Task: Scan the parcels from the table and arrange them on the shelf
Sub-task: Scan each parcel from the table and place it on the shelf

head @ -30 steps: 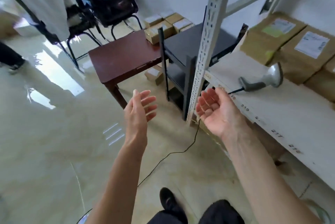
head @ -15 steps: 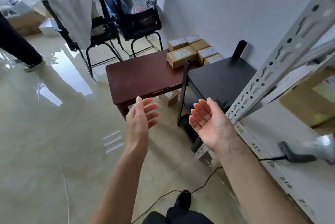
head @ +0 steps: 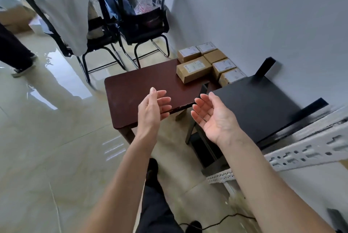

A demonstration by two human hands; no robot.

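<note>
Several brown cardboard parcels (head: 194, 69) with white labels lie at the far right end of a dark red wooden table (head: 143, 91), against the wall. My left hand (head: 152, 106) and my right hand (head: 212, 117) are raised in front of me, palms facing each other, fingers relaxed and holding nothing. Both hover over the table's near edge, well short of the parcels. The white metal shelf post (head: 308, 153) crosses the lower right. No scanner shows in this view.
A black side table (head: 252, 106) stands right of the wooden table. Two black chairs (head: 145, 19) are behind, one draped with a grey cloth (head: 66, 17). Another person's leg (head: 13, 51) is at far left. A black cable (head: 222, 221) lies on the glossy floor.
The view has swung left and away from the shelf; the scanner and shelved boxes have left view. The table and parcels now sit closer to centre. Both hands stay empty.
</note>
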